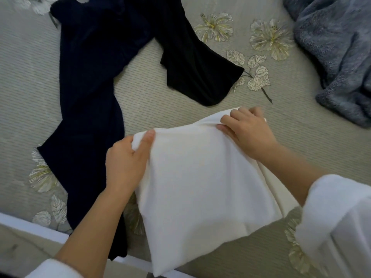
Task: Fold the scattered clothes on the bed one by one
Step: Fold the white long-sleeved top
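A dark navy garment (pixel 88 109) lies spread on the bed (pixel 160 101) at left. My left hand (pixel 126 159) and right hand (pixel 247 133) each pinch the top edge of a white cloth (pixel 200 187), lifted above the bed's near edge. A grey blanket (pixel 337 51) sits far right.

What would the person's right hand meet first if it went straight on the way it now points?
The right hand, gripping the white cloth, points up and left; past a strip of bedspread it would probably meet the black garment, though depth is unclear.
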A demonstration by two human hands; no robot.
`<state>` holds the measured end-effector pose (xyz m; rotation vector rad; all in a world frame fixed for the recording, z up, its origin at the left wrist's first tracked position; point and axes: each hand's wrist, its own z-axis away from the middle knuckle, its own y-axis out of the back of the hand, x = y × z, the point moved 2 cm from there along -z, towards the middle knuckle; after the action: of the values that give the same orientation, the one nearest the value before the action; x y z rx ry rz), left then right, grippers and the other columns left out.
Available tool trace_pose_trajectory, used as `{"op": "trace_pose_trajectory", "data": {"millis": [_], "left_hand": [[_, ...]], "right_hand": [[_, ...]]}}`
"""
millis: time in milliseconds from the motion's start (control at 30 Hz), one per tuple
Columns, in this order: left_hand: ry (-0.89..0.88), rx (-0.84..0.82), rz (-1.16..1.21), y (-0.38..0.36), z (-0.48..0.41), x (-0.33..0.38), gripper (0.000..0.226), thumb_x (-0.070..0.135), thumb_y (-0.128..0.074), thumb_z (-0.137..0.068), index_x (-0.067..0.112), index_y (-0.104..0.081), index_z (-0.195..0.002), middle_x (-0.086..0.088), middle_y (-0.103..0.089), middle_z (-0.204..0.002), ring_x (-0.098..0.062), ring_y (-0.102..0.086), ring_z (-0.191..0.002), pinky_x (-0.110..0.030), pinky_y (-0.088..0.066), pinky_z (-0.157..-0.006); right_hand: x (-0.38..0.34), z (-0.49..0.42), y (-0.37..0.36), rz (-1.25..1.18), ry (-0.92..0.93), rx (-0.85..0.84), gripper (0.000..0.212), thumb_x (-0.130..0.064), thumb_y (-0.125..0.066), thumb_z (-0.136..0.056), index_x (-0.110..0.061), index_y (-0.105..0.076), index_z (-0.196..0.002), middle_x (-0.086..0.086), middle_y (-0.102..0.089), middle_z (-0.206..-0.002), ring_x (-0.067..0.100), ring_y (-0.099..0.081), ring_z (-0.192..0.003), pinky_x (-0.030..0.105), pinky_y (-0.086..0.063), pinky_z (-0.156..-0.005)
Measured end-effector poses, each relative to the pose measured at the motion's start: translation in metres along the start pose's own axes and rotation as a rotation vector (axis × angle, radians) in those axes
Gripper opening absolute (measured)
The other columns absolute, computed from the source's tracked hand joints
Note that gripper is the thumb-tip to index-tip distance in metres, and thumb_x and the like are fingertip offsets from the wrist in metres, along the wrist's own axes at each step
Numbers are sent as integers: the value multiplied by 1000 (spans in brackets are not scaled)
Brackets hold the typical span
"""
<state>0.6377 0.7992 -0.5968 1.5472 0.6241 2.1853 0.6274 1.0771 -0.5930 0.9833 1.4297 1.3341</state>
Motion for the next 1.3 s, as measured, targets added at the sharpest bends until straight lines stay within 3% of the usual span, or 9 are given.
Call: {"op": "trace_pose_trajectory", "data": {"millis": [133,267,333,500,600,733,900,1100,1300], "left_hand": [[80,86,11,-3,-2,-15,55,62,-49,-88,16,-53,-58,10,-54,-51,-1,-50,-49,-15,-38,-45],[122,89,-165,-9,-4,-28,49,61,-48,-89,13,-55,-96,-9,-59,-100,-26,-58,-94,-44,-52,-76],[140,102,-140,-9,-4,-27,49,59,-47,-90,17,-49,-114,-5,-54,-114,-22,-54,-100,-39,-49,-76],[338,160,145,4,19,-34,65,66,-47,-87,22,-41,-134,13,-54,-109,-1,-52,-90,-23,-39,-68],[418,126,200,2,35,-40,65,67,-53,-82,22,-46,-129,20,-52,-99,0,-52,-87,-21,-38,-63],[544,55,314,-7,31,-38,48,62,-60,-79,21,-59,-104,6,-63,-97,-12,-61,-85,-27,-43,-59],[594,-32,379,-1,25,-39,37,51,-67,-77,18,-64,-94,1,-70,-94,-18,-66,-86,-30,-47,-62],[729,-243,482,9,35,-28,34,30,-72,-74,11,-67,-102,-6,-73,-98,-24,-67,-93,-33,-52,-72],[586,-475,404,31,62,11,42,29,-74,-66,12,-69,-105,-6,-75,-94,-24,-70,-92,-31,-52,-70]], "right_hand": [[-6,-11,-14,54,-35,100,24,-31,-51,-97,-12,-62,-89,10,-55,-89,31,-54,-88,52,-35,-86],[0,-21,-33,34,-278,-234,51,-56,-38,-94,-29,-39,-138,8,-27,-150,27,-18,-140,57,-4,-110],[6,-18,-37,-130,-494,-210,69,-65,-38,-90,-31,-22,-147,6,-14,-157,26,-10,-144,57,-4,-112],[34,30,-32,-690,-887,72,76,-60,-59,-83,-22,-33,-143,3,-32,-141,20,-37,-130,41,-29,-111],[49,49,-29,-804,-959,17,77,-56,-70,-75,-16,-43,-135,2,-46,-132,15,-49,-114,26,-38,-92],[52,34,-23,-917,-944,-61,67,-43,-83,-66,-16,-54,-120,-5,-59,-111,11,-59,-98,22,-43,-76],[39,40,-24,-960,-983,-124,45,-32,-84,-67,-24,-53,-99,-17,-58,-88,-3,-55,-73,17,-38,-54],[17,88,1,-1161,-1209,-347,43,-20,-80,-68,-11,-64,-106,8,-69,-98,24,-67,-86,36,-56,-69],[-6,184,53,-1434,-1384,-245,38,-10,-80,-66,-11,-69,-102,12,-74,-96,27,-72,-85,43,-58,-78]]}}
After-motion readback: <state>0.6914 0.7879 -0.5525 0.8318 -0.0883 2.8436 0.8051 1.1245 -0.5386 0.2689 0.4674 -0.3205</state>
